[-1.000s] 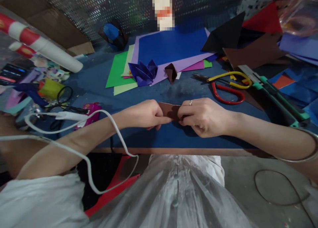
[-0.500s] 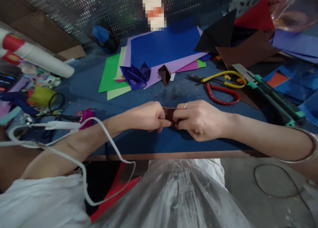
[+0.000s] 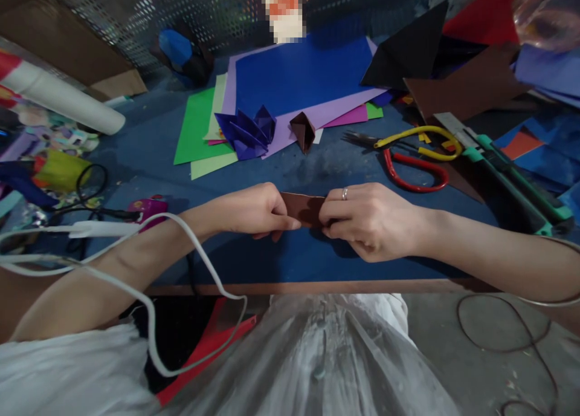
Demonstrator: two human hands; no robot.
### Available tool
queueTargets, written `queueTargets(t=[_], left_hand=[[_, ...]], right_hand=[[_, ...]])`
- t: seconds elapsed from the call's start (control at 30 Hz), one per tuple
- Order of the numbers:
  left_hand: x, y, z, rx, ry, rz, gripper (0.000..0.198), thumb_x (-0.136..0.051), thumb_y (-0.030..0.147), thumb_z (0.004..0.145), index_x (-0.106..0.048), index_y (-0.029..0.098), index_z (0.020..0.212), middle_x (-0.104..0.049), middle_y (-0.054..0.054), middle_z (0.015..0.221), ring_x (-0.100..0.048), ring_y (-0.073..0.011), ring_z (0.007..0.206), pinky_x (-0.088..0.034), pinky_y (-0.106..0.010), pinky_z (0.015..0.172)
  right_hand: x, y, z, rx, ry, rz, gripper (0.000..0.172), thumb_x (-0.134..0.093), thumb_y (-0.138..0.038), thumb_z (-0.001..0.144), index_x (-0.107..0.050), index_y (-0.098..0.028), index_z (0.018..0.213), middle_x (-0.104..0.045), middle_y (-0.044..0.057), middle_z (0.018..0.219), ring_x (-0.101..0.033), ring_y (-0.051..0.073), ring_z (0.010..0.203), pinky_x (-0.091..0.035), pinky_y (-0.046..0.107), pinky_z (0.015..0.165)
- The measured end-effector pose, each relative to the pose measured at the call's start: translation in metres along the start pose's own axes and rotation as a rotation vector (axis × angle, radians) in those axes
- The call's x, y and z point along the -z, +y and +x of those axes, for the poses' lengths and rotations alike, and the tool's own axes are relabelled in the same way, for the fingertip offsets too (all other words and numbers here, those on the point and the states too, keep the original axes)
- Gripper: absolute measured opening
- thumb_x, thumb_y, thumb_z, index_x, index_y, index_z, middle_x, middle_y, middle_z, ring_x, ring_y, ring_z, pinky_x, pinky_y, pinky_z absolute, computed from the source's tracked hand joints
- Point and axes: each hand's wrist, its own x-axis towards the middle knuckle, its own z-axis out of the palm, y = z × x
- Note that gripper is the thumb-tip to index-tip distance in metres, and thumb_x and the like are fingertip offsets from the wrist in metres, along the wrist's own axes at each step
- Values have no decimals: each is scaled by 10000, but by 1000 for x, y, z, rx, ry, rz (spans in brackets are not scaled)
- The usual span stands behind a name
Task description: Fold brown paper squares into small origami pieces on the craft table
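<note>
A small strip of brown paper (image 3: 304,210) is stretched between my two hands, low over the front of the blue table. My left hand (image 3: 256,210) pinches its left end between thumb and curled fingers. On the right end, my right hand (image 3: 369,219), with a ring on one finger, is closed on the paper, so that end is hidden. Just beyond the hands stands a small folded brown paper piece (image 3: 302,132). To its left sits a folded dark blue paper piece (image 3: 248,132) with pointed flaps.
Scissors (image 3: 419,156) with yellow and red handles and a green box cutter (image 3: 507,174) lie to the right. Coloured paper sheets (image 3: 299,77) are stacked at the back. A white cable (image 3: 199,247) loops over my left forearm. A white roll (image 3: 67,95) lies at left.
My left hand has slid leftward along the brown paper, so more of it shows between the hands. My right hand keeps its grip. The view has shifted slightly.
</note>
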Motion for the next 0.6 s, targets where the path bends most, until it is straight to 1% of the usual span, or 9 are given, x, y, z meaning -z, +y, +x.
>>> queueTargets(t=[0.13,0.43,0.6], left_hand=[[1,-7,-4,39,7,-16,463,-601,510,860,-646,210,511,-534,1,391,-433,-101,366,-319,-242,462],[4,-25,-14,139,62,-62,470,-649,549,821,-661,215,491,-547,-12,417,-432,-106,386,-300,-247,450],[2,-27,-21,194,107,-110,475,-680,561,788,-649,215,465,-531,-7,408,-412,-101,380,-300,-246,442]], right_hand=[[0,0,0,-7,-4,8,311,-463,-66,892,-703,-171,723,-690,56,862,-596,180,813,-394,310,613],[-1,0,-1,-1,11,-5,300,-474,-54,850,-725,-171,734,-708,53,873,-621,185,833,-376,310,602],[0,0,-1,14,11,-17,291,-474,-58,828,-727,-170,740,-706,55,873,-619,186,823,-361,304,588]])
